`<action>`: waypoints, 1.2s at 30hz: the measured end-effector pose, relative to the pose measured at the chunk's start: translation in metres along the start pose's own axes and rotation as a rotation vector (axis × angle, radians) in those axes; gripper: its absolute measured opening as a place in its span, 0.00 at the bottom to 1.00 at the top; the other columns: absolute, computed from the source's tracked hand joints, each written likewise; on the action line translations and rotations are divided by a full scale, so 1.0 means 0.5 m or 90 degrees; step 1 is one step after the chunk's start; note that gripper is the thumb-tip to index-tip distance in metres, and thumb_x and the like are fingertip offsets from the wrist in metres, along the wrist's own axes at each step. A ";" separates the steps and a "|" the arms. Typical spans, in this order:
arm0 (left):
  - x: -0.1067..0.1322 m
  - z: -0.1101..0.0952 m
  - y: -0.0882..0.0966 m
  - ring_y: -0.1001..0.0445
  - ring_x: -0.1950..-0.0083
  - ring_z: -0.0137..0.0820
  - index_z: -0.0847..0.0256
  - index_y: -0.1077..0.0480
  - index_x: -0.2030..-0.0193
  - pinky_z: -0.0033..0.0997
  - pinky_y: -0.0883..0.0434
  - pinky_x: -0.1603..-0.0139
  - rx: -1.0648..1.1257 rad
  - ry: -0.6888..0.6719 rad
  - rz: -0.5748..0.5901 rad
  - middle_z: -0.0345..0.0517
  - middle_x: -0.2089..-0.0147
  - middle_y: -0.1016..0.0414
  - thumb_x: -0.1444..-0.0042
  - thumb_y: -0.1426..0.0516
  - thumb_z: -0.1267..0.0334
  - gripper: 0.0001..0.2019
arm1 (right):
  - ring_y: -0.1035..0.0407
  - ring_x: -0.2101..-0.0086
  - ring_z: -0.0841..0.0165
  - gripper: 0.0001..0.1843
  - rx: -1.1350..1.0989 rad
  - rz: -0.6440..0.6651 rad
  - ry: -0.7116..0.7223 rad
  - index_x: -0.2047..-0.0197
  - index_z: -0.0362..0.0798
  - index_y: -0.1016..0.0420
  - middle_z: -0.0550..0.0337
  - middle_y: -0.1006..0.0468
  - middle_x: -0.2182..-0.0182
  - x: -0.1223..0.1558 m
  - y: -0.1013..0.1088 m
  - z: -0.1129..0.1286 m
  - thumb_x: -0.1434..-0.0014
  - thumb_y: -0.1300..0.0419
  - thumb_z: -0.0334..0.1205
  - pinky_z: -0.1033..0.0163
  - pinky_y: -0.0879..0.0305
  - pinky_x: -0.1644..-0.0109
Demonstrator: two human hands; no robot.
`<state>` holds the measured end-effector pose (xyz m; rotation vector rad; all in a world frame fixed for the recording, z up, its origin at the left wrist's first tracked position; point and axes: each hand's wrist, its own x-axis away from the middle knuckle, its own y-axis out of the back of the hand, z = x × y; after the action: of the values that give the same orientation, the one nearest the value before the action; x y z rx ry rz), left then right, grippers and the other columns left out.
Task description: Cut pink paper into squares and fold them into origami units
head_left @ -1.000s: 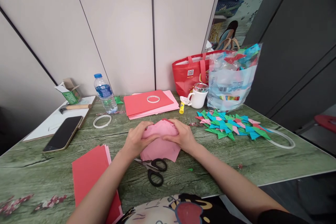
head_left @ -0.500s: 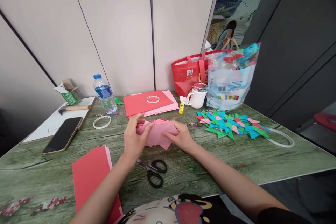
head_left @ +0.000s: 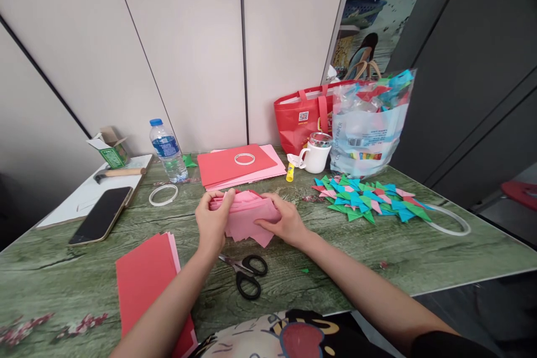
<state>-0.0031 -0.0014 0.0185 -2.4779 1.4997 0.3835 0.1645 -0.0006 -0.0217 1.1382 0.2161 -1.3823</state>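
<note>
A loose stack of pink paper squares stands on edge on the green table, held between both hands. My left hand grips its left end, fingers curled over the top. My right hand holds its right side, thumb on the front. Black-handled scissors lie just in front of the hands.
A red-and-pink paper stack lies at the near left, another with a tape ring behind the hands. A phone, water bottle and tape ring are left. Folded coloured triangles, a white mug, plastic bag and red tote are right.
The pink stack has been lifted from lying flat under both hands to standing on edge. My left hand moved round to its left end; my right hand slid along its right side.
</note>
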 end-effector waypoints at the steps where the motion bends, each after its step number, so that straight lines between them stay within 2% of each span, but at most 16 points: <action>1: -0.003 0.001 0.000 0.34 0.69 0.27 0.62 0.32 0.74 0.27 0.37 0.66 0.033 0.025 -0.005 0.40 0.73 0.32 0.62 0.39 0.58 0.11 | 0.33 0.55 0.64 0.30 -0.010 0.001 -0.011 0.47 0.49 0.41 0.53 0.29 0.54 -0.001 0.001 0.000 0.53 0.37 0.43 0.59 0.36 0.51; 5: -0.016 0.006 0.002 0.36 0.72 0.25 0.63 0.31 0.72 0.25 0.38 0.69 0.176 0.159 -0.005 0.38 0.73 0.32 0.62 0.41 0.62 0.09 | 0.35 0.54 0.63 0.38 -0.051 -0.046 -0.075 0.44 0.49 0.45 0.52 0.31 0.53 -0.004 0.005 0.000 0.57 0.34 0.44 0.57 0.36 0.52; 7: -0.019 0.009 0.004 0.35 0.72 0.25 0.63 0.30 0.70 0.26 0.38 0.70 0.182 0.194 0.023 0.40 0.72 0.31 0.60 0.43 0.62 0.09 | 0.35 0.54 0.62 0.37 -0.057 -0.084 -0.089 0.45 0.48 0.43 0.51 0.31 0.54 -0.005 0.006 0.000 0.57 0.34 0.44 0.57 0.36 0.53; 9: -0.019 0.010 0.007 0.33 0.69 0.28 0.62 0.29 0.68 0.27 0.37 0.67 0.115 0.136 0.033 0.42 0.70 0.29 0.56 0.46 0.62 0.09 | 0.34 0.56 0.62 0.31 -0.058 -0.090 -0.082 0.50 0.48 0.37 0.52 0.29 0.57 -0.005 0.007 0.000 0.56 0.35 0.45 0.58 0.35 0.56; 12: -0.014 0.008 0.009 0.30 0.60 0.32 0.61 0.28 0.65 0.30 0.36 0.59 -0.007 -0.031 0.039 0.46 0.62 0.26 0.51 0.47 0.60 0.11 | 0.31 0.64 0.65 0.20 -0.071 -0.044 -0.070 0.59 0.48 0.31 0.56 0.25 0.65 -0.003 0.005 0.001 0.55 0.35 0.45 0.60 0.35 0.59; 13: -0.013 0.008 0.009 0.30 0.58 0.33 0.61 0.28 0.63 0.30 0.36 0.57 -0.027 -0.059 0.054 0.46 0.60 0.26 0.51 0.47 0.59 0.12 | 0.30 0.66 0.66 0.18 -0.081 -0.027 -0.077 0.60 0.48 0.30 0.57 0.24 0.66 -0.002 0.004 0.002 0.55 0.36 0.45 0.61 0.35 0.60; 16: -0.014 0.009 0.007 0.28 0.63 0.34 0.63 0.28 0.63 0.32 0.33 0.60 -0.026 -0.016 0.111 0.48 0.63 0.25 0.54 0.43 0.57 0.14 | 0.30 0.68 0.67 0.16 -0.106 0.000 -0.127 0.63 0.47 0.29 0.60 0.23 0.69 -0.002 0.000 0.005 0.55 0.36 0.45 0.63 0.36 0.62; 18: -0.016 0.007 0.007 0.28 0.67 0.33 0.64 0.28 0.66 0.33 0.32 0.63 0.002 0.021 0.110 0.47 0.68 0.25 0.55 0.42 0.57 0.13 | 0.30 0.70 0.68 0.15 -0.111 -0.022 -0.171 0.66 0.46 0.29 0.61 0.24 0.71 -0.004 -0.002 0.007 0.56 0.35 0.46 0.64 0.36 0.64; 21: -0.013 -0.003 0.010 0.28 0.65 0.33 0.63 0.28 0.69 0.31 0.33 0.62 0.033 -0.008 0.060 0.46 0.68 0.25 0.52 0.45 0.56 0.12 | 0.32 0.71 0.67 0.19 -0.131 -0.075 -0.235 0.67 0.45 0.29 0.60 0.25 0.72 -0.007 -0.001 0.009 0.59 0.34 0.48 0.64 0.36 0.66; 24: -0.002 -0.010 0.010 0.29 0.59 0.33 0.62 0.27 0.66 0.31 0.35 0.57 0.008 -0.071 0.064 0.45 0.64 0.25 0.48 0.49 0.54 0.14 | 0.32 0.69 0.66 0.23 -0.150 -0.078 -0.254 0.63 0.44 0.30 0.59 0.25 0.69 -0.008 0.002 0.009 0.59 0.34 0.49 0.63 0.35 0.65; 29: 0.018 0.008 0.000 0.30 0.57 0.34 0.60 0.29 0.62 0.32 0.37 0.54 -0.074 -0.070 0.065 0.45 0.60 0.26 0.52 0.44 0.55 0.14 | 0.33 0.62 0.61 0.27 -0.003 -0.072 -0.152 0.60 0.46 0.32 0.54 0.28 0.64 -0.003 0.001 0.008 0.62 0.33 0.50 0.58 0.35 0.58; 33: 0.031 0.011 -0.004 0.31 0.62 0.31 0.60 0.30 0.66 0.30 0.37 0.58 -0.134 -0.108 0.033 0.43 0.65 0.28 0.50 0.46 0.57 0.09 | 0.34 0.57 0.59 0.38 0.061 -0.097 -0.121 0.50 0.47 0.38 0.50 0.30 0.58 0.002 -0.004 0.019 0.63 0.32 0.52 0.55 0.35 0.56; 36: 0.042 0.002 -0.004 0.33 0.67 0.28 0.60 0.32 0.71 0.28 0.37 0.62 -0.147 -0.172 -0.005 0.40 0.70 0.31 0.48 0.47 0.59 0.07 | 0.35 0.55 0.59 0.41 0.052 -0.120 -0.098 0.46 0.47 0.43 0.50 0.32 0.54 0.008 -0.011 0.026 0.61 0.33 0.52 0.56 0.35 0.54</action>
<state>0.0077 -0.0177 0.0108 -2.4728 1.4044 0.8966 0.1546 -0.0115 -0.0211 1.0940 0.1595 -1.6512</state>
